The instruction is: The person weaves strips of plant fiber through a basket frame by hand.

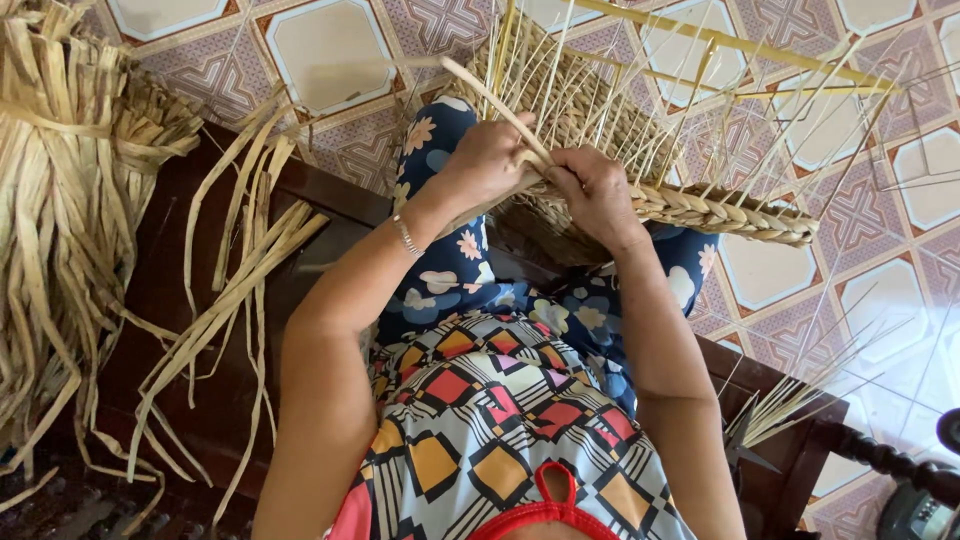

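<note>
Fibre stock: a large bundle of pale dried straw-like strips (pixel 60 200) lies at far left, well apart from the work.
Loose strands: long flat dried strips (pixel 235 270) trail over the dark wooden bench (pixel 150 290), beside the person's left arm.
Left hand: the left hand (pixel 487 160) is closed, fingers pinching a single pale flat strand (pixel 490 95) at the basket's edge; a thin metal bracelet (pixel 406 236) sits on the wrist.
Work piece: the half-woven straw basket with a braided rim (pixel 720 212) rests on the lap, its thin uprights (pixel 700 110) fanning upward.
Right hand: the right hand (pixel 598 195) is clenched on the braided rim, just beside the left hand.
Risk: judged from the grip, a sharp pull could snap the dry strand or slacken the braid; the unsecured uprights could bend or slip out.
</note>
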